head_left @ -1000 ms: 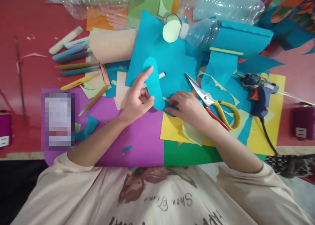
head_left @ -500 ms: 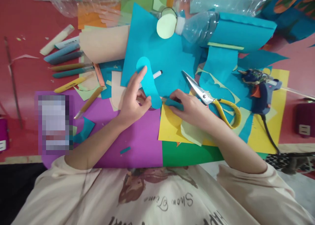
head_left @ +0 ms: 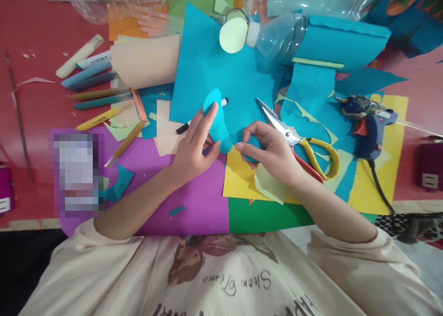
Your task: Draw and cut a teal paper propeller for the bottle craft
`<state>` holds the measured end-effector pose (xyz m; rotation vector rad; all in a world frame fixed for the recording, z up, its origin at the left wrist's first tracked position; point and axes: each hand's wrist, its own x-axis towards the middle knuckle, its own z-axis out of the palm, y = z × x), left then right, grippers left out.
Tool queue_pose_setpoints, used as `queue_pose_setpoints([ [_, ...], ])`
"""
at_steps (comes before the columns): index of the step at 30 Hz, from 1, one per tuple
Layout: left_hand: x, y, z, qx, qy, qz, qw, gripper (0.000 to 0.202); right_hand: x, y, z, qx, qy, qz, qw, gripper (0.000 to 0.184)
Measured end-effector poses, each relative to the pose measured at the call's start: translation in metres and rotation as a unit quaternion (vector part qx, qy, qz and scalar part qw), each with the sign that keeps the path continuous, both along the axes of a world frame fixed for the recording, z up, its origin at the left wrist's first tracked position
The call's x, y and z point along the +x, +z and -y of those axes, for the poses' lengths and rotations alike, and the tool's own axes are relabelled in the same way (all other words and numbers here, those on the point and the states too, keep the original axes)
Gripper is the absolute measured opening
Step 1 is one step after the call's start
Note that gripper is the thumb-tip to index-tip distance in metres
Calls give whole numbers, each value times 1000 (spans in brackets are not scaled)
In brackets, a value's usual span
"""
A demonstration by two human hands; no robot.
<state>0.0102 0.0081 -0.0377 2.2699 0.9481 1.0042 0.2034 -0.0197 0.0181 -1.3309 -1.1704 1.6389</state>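
Note:
My left hand [head_left: 197,145] is closed on a blue paper cutout [head_left: 217,122] with rounded ends, which slants between the fingers and thumb. My right hand [head_left: 270,152] pinches a second blue paper piece [head_left: 249,143], partly hidden by the fingers. The two blue pieces meet or overlap near the right fingertips; I cannot tell whether they are joined. Beneath the left hand lies a marker [head_left: 183,128], its middle covered by the hand and the cutout. Open scissors [head_left: 287,134] with yellow and red handles rest right beside my right hand.
A glue gun [head_left: 375,127] lies at the right with its black cord. A plastic bottle [head_left: 282,37] partly wrapped in blue paper is at the back. Several markers [head_left: 93,76] and a rolled beige sheet [head_left: 148,60] lie left. A large blue sheet [head_left: 207,53] spreads behind the hands.
The left hand has shifted right and slightly down with its cutout, uncovering the marker's dark end. The right hand has turned and lifted its blue piece against the cutout.

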Motion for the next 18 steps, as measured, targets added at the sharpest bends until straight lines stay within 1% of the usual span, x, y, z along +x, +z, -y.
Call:
queue_pose_setpoints([
  [2, 1, 1, 4, 8, 1, -10, 1000, 63, -1, -1, 1, -3, 5, -58, 998, 33],
  [5, 3, 3, 8, 28, 2, -29, 999, 62, -1, -4, 3, -25, 23, -142, 989, 20],
  [7, 3, 4, 9, 36, -2, -40, 999, 64, -2, -5, 5, -47, 43, -176, 982, 17],
  [10, 3, 5, 9, 36, -6, -54, 998, 66, -5, -7, 8, -73, 52, -188, 978, 25],
  [14, 3, 6, 9, 45, 0, -73, 996, 68, -8, -7, 8, -84, 15, -188, 978, 44],
  [16, 3, 6, 10, 53, -3, -78, 996, 67, -8, -7, 7, -90, 9, -187, 978, 47],
  [18, 4, 6, 10, 63, -5, -80, 995, 65, -8, -7, 7, -95, 9, -186, 978, 46],
])
